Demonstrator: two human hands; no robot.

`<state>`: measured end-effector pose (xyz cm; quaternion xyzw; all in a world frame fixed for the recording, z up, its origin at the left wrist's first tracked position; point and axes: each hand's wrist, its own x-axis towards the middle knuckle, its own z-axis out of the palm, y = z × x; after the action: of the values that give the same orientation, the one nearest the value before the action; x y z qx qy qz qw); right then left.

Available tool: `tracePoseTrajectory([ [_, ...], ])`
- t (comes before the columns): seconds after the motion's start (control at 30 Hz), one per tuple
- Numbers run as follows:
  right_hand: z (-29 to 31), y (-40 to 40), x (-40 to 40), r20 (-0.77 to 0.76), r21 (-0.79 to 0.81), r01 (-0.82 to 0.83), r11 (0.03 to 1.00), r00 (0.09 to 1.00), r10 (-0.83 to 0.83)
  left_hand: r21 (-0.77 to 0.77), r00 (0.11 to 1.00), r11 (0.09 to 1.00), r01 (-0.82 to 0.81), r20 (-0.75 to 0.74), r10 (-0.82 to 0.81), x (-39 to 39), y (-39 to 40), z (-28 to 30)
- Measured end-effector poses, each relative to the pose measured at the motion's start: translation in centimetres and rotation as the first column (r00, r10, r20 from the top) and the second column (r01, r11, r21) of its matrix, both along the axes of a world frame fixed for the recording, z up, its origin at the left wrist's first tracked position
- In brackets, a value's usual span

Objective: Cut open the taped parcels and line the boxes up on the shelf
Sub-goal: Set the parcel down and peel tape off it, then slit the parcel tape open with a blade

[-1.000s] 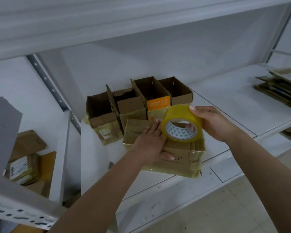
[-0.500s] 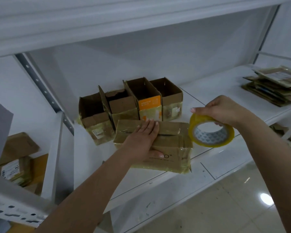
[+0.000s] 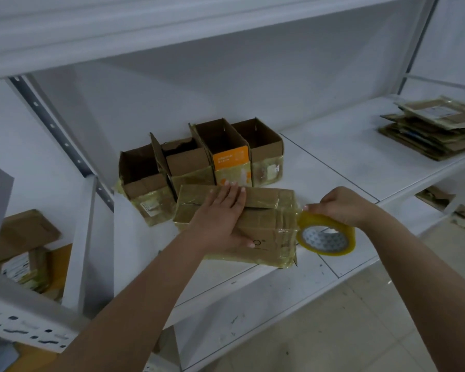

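A: Where is the parcel?

B: The taped parcel lies flat at the front part of the white shelf. Just behind it four opened boxes stand in a row, with the open side up, close together. One of them has an orange front.

A: What does the left hand do?

B: The left hand lies on top of the parcel. The fingers are straight and together, they press it down, and the thumb lies on the front face.

A: And the right hand?

B: The right hand holds a roll of yellow tape at the right end of the parcel. The fingers are curled over the top of the roll. The roll touches the corner of the parcel.

A: What else is there?

B: A pile of flat cartons lies far to the right on the shelf. More parcels are on the lower shelf at the left.
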<state>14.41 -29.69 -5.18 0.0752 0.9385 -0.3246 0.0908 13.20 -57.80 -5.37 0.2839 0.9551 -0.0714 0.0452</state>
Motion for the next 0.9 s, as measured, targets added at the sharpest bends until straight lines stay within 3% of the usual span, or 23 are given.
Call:
tracePoseTrajectory([
  [0.1,-0.2,0.4,0.2,0.012,0.005,-0.016,1.0,1.0,0.016,0.03,0.993,0.997,0.07,-0.094,-0.067,1.4,3.2,0.0],
  [0.23,-0.8,-0.4,0.8,0.016,-0.09,-0.035,0.995,0.999,0.037,0.047,0.996,0.995,0.084,-0.011,-0.083,2.5,6.6,-1.3],
  [0.43,-1.1,-2.6,1.2,-0.154,-0.178,0.03,0.984,0.986,-0.058,0.147,0.998,0.988,0.05,0.02,-0.053,1.7,3.6,-0.7],
  [0.67,-1.3,-4.5,1.3,-0.149,-0.116,0.072,0.991,0.985,-0.089,0.185,0.998,0.981,0.05,-0.044,-0.042,2.6,2.2,-1.1],
  [0.8,-1.3,-4.9,1.7,-0.177,-0.109,0.125,0.986,0.974,-0.143,0.368,0.967,0.928,-0.05,-0.217,0.138,4.3,-0.6,-2.0],
  [0.9,-1.2,-5.0,2.0,-0.192,-0.103,0.145,0.984,0.968,-0.163,0.539,0.897,0.818,-0.201,-0.235,0.375,5.8,-4.2,-3.2],
])
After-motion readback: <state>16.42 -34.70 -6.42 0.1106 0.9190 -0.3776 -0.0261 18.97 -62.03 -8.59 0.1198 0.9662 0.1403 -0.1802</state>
